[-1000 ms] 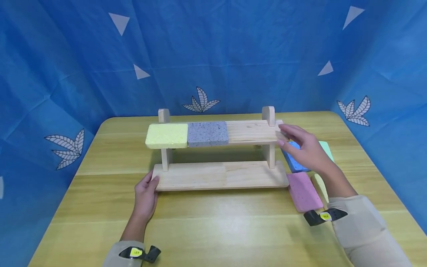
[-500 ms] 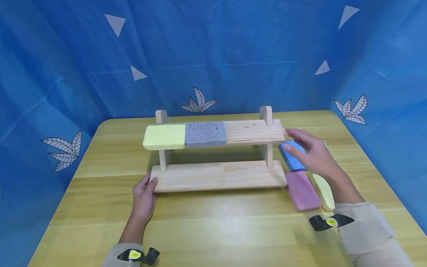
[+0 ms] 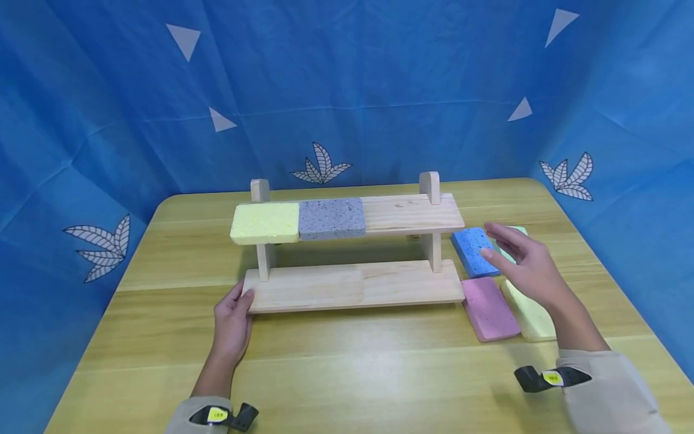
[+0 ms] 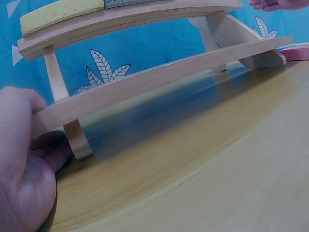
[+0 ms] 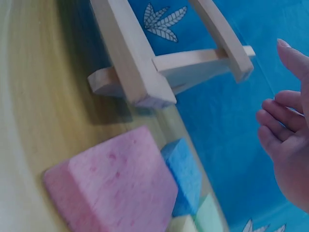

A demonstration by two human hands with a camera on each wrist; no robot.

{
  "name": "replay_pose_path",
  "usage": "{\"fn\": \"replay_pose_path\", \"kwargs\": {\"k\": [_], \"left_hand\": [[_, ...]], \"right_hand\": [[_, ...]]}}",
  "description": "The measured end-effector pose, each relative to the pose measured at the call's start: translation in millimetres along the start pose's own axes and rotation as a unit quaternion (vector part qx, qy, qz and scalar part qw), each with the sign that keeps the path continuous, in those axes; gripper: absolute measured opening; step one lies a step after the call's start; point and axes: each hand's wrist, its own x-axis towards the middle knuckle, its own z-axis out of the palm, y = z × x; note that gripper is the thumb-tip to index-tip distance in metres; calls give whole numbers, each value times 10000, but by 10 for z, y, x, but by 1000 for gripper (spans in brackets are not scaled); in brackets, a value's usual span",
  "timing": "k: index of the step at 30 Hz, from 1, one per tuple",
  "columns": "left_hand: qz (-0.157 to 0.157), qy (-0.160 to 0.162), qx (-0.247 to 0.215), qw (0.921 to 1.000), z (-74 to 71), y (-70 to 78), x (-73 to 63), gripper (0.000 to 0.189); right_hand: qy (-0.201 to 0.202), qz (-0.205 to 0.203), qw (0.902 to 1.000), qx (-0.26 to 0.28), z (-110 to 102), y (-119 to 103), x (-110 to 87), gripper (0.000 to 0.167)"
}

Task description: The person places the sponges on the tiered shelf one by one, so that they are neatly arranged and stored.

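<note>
A two-tier wooden rack (image 3: 352,288) stands on the table. At its lower left end my left hand (image 3: 232,322) grips the board, thumb on top and fingers underneath, as the left wrist view also shows. On the upper board a yellow sponge (image 3: 264,223) lies at the left, side by side with a grey-purple sponge (image 3: 332,218). My right hand (image 3: 528,268) holds nothing, its fingers loosely bent, in the air right of the rack. Beneath and around it are a blue sponge (image 3: 469,248), a partly covered green sponge (image 3: 517,231), a pink sponge (image 5: 125,181) and a pale yellow sponge (image 3: 534,316).
The wooden table (image 3: 368,374) reaches back to a blue curtain (image 3: 368,72) with leaf and triangle prints. Two uprights carry the rack's boards. Black straps with small devices (image 3: 552,378) sit on both sleeves.
My right hand has left the right end of the upper board and moved right, toward me. The pale yellow sponge shows more now. My left hand keeps its grip; the view shifts slightly.
</note>
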Motion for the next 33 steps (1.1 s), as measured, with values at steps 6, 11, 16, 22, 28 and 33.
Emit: {"fn": "replay_pose_path", "kwargs": {"k": [6,11,16,22,28,33], "left_hand": [[-11,31,12,10000,-6,7,7,49],[-105,89,67,9999,-7,16,12,49],[-92,53,30,9999,-8,12,9,49],[-157,15,11,9999,-10,-5,4,50],[-139,6,-23,9999,-11,-5,12,50],[-134,-34,-1,9999,-12,5,2,50]], "right_hand": [[77,371,9993,6,-40,113,-149,56],[172,611,9980,20,-74,216,-270,59],[345,880,9955,87,-112,331,-437,60],[552,1079,9925,135,-165,433,-615,60],[812,1270,9884,161,-196,519,-745,61],[876,1555,9838,157,-192,592,-878,65]]}}
